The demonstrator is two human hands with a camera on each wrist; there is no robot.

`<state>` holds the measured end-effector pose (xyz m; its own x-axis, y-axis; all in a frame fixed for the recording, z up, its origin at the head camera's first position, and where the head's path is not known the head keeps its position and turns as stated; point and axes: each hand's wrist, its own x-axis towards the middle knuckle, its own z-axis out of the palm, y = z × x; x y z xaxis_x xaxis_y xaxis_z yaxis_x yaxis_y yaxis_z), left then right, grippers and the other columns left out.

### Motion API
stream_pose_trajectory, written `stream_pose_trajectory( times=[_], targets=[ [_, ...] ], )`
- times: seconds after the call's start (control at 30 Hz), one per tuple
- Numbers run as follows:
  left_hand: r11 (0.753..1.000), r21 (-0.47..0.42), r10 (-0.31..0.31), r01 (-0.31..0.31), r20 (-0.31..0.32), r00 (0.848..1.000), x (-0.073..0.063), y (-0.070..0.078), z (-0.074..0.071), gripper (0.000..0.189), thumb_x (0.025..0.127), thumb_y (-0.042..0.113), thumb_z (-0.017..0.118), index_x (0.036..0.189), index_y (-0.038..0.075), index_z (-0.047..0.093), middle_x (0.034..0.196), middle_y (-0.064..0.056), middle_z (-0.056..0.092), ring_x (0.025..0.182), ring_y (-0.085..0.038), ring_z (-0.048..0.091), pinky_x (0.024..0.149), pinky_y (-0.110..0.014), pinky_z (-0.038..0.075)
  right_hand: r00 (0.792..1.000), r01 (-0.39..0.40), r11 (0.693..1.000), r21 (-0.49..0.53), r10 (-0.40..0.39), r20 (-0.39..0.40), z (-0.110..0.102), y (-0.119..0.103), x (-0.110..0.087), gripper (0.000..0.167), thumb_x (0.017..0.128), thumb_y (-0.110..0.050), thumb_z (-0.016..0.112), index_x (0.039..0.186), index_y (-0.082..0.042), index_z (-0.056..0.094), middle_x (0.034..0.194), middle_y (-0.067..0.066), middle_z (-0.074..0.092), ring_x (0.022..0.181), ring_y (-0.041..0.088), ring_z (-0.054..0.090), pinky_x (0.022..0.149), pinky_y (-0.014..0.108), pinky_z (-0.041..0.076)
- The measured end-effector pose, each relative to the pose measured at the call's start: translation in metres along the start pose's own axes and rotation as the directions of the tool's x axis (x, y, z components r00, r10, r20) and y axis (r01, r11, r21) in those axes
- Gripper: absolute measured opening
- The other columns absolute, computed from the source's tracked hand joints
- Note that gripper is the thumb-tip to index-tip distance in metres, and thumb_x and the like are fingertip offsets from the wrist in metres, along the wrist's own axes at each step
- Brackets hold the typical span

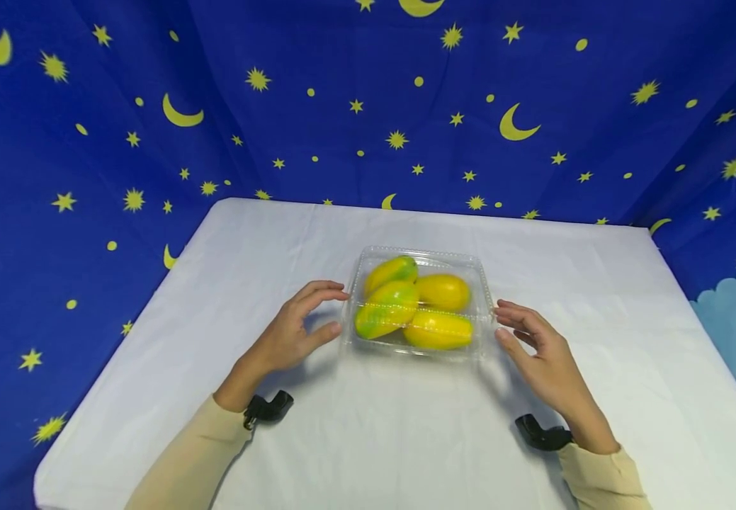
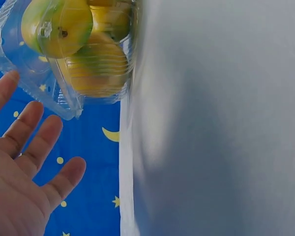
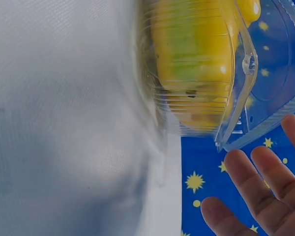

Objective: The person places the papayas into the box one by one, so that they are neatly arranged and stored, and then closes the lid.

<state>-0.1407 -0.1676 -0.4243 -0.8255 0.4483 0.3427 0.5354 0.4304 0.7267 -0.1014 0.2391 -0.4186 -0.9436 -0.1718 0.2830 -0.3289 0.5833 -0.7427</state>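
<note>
A clear plastic clamshell box (image 1: 479, 347) stands on the white table, holding several yellow mangoes (image 1: 443, 292), some tinged with green. Its lid (image 3: 278, 64) is tilted up at an angle from the base. At the box's left side is my left hand (image 1: 294, 326), thumb and fingers spread and slightly bent. In the left wrist view one fingertip (image 2: 12, 76) meets the lid's edge; contact is hard to tell. My right hand (image 1: 542, 354) is at the right side, fingertips close to the lid's rim, whether touching I cannot tell. Neither hand grips anything.
A white cloth covers the table (image 1: 246, 241). Behind and at both sides hangs a blue curtain (image 1: 342, 127) with yellow moons and stars. Black wrist devices (image 1: 270, 409) are strapped on both arms.
</note>
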Motion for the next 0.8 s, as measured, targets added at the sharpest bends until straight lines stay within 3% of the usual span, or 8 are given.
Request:
stream_pose_trajectory(
  times=[0.43,0.53,0.67,0.8],
  targets=[
    [0.999,0.003,-0.048,0.049,-0.054,0.997,0.001,-0.002,0.007,0.031,0.102,0.024,0.059,0.132,0.020,0.059,0.134,0.000,0.059,0.118,-0.021,0.059,0.095,-0.052,0.050,0.999,-0.050,0.998,-0.028,0.050,-0.008,0.006,-0.002,0.001,0.031,0.097,-0.021,0.067,0.128,-0.016,0.064,0.145,0.001,0.056,0.114,-0.013,0.054,0.092,0.013,0.050],
    [0.997,-0.010,-0.074,0.073,-0.043,0.996,0.001,-0.002,0.008,0.029,0.102,0.025,0.058,0.131,0.021,0.059,0.132,0.000,0.059,0.118,-0.021,0.060,0.095,-0.052,0.050,0.998,-0.060,0.998,-0.025,0.060,-0.013,0.006,-0.004,0.002,0.030,0.097,-0.021,0.067,0.126,-0.016,0.065,0.143,0.002,0.057,0.114,-0.006,0.058,0.091,0.017,0.053],
    [0.995,-0.035,-0.096,0.095,-0.006,0.995,0.002,-0.003,0.010,0.029,0.103,0.024,0.056,0.131,0.017,0.056,0.131,-0.002,0.060,0.119,-0.022,0.060,0.100,-0.053,0.049,0.997,-0.080,0.996,-0.030,0.080,-0.003,0.008,-0.004,0.001,0.028,0.097,-0.022,0.066,0.125,-0.017,0.065,0.143,0.003,0.058,0.117,0.015,0.064,0.089,0.027,0.056],
    [0.993,-0.039,-0.112,0.112,0.025,0.993,0.003,-0.003,0.012,0.029,0.103,0.023,0.056,0.132,0.016,0.054,0.133,-0.002,0.060,0.118,-0.021,0.060,0.101,-0.052,0.049,0.994,-0.104,0.994,-0.019,0.105,0.026,0.009,-0.001,-0.001,0.028,0.098,-0.023,0.065,0.126,-0.017,0.063,0.144,0.005,0.057,0.118,0.027,0.065,0.089,0.030,0.057]
  ],
)
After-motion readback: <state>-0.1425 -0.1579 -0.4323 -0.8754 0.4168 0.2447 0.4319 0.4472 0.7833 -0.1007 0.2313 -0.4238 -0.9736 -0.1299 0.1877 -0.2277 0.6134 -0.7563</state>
